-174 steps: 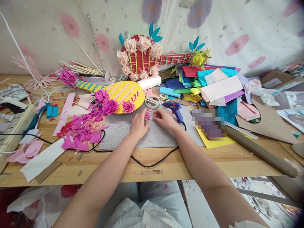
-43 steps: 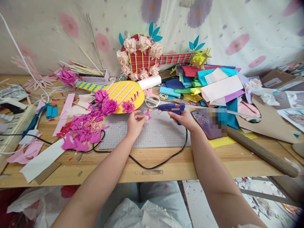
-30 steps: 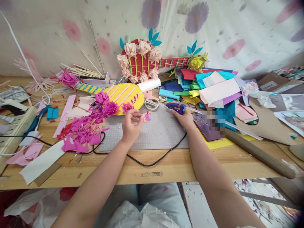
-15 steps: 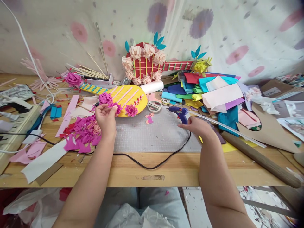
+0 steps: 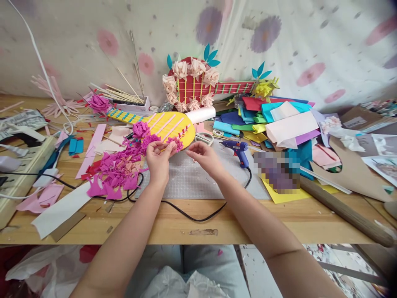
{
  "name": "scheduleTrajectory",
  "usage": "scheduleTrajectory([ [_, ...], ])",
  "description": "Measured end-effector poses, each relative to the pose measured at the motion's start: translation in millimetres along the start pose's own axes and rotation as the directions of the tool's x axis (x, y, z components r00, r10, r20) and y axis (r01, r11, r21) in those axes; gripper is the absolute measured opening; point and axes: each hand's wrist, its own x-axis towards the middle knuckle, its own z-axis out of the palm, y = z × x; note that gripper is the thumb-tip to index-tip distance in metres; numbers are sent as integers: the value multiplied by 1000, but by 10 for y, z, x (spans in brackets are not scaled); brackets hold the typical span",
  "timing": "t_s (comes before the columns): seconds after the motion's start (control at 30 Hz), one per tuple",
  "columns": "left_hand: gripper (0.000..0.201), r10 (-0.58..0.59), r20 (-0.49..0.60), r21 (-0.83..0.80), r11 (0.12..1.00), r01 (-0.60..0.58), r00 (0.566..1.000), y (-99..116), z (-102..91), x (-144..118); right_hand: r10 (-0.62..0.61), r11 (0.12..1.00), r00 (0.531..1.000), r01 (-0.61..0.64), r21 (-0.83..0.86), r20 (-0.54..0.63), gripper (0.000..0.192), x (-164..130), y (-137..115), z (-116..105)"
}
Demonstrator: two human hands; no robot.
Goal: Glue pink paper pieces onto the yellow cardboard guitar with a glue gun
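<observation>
Okay, I see both hands close together at the lower edge of the yellow paper guitar point(image 5: 169, 126). Left hand point(image 5: 157, 159) fingertips pinch a magenta paper flower point(image 5: 175, 142) on the guitar body; right hand point(image 5: 204, 156) open, fingers spread, just beside that flower, holding nothing. Blue glue gun point(image 5: 236, 148) stands on the grey cutting mat point(image 5: 198, 180), right of my right hand. Magenta scraps point(image 5: 116, 171) lie left.

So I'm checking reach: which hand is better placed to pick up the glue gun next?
Probably the right hand: it looks free, and the glue gun stands just to its right, while the left hand pinches a pink paper flower.
</observation>
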Motion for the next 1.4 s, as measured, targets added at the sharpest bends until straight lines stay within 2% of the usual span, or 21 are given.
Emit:
scheduleTrajectory([
  [0.1, 40, -13, -7, -1, 1000, 13, 1000, -24, 31, -60, 115, 964, 993, -113, 239, 5, 27, 30, -11, 210],
  [0.2, 41, -4, -50, 4, 1000, 5, 999, -63, 31, -60, 206, 894, 978, -201, 399, 32, 27, 41, -1, 347],
  [0.33, 49, -62, -101, -43, 997, 58, 993, -88, 16, -19, 264, 814, 964, -239, 529, 29, 23, 41, -4, 459],
  [0.47, 55, -130, -95, -113, 987, 119, 987, -79, 13, 1, 291, 749, 956, -247, 614, 30, 22, 43, -22, 548],
  [0.57, 53, -127, -89, -121, 986, 116, 988, -75, 17, -7, 292, 734, 956, -219, 643, -8, 20, 51, -21, 612],
  [0.7, 48, -80, -52, -44, 996, 77, 995, -63, 22, -34, 271, 776, 961, -179, 605, -63, 18, 59, 5, 617],
  [0.83, 49, -40, 75, 58, 998, 36, 996, -33, 7, -24, 219, 841, 969, -126, 527, -118, 20, 57, 27, 447],
  [0.9, 45, -17, 102, 103, 995, 6, 995, -13, -34, 20, 215, 868, 967, -125, 480, -139, 20, 52, 28, 315],
  [0.97, 43, 67, 129, 193, 977, -91, 989, 18, -105, 89, 222, 893, 964, -141, 428, -147, 19, 44, 25, 181],
  [1.03, 48, 208, 225, 357, 892, -279, 952, 59, -196, 168, 225, 914, 964, -158, 373, -144, 19, 34, 24, 63],
  [1.1, 61, 298, 424, 531, 684, -501, 855, 102, -283, 239, 231, 929, 964, -177, 326, -134, 21, 24, 34, -24],
  [1.17, 75, 264, 615, 607, 445, -659, 744, 131, -340, 295, 247, 936, 962, -206, 287, -113, 23, 18, 55, -74],
  [1.2, 80, 228, 678, 614, 348, -708, 699, 139, -354, 320, 258, 937, 961, -224, 268, -97, 25, 17, 69, -84],
  [1.27, 87, 177, 743, 609, 223, -761, 646, 145, -352, 369, 279, 938, 958, -259, 231, -60, 28, 15, 98, -76],
  [1.4, 86, 135, 799, 574, 121, -810, 586, 162, -278, 482, 288, 943, 957, -279, 181, -28, 35, 16, 134, 10],
])
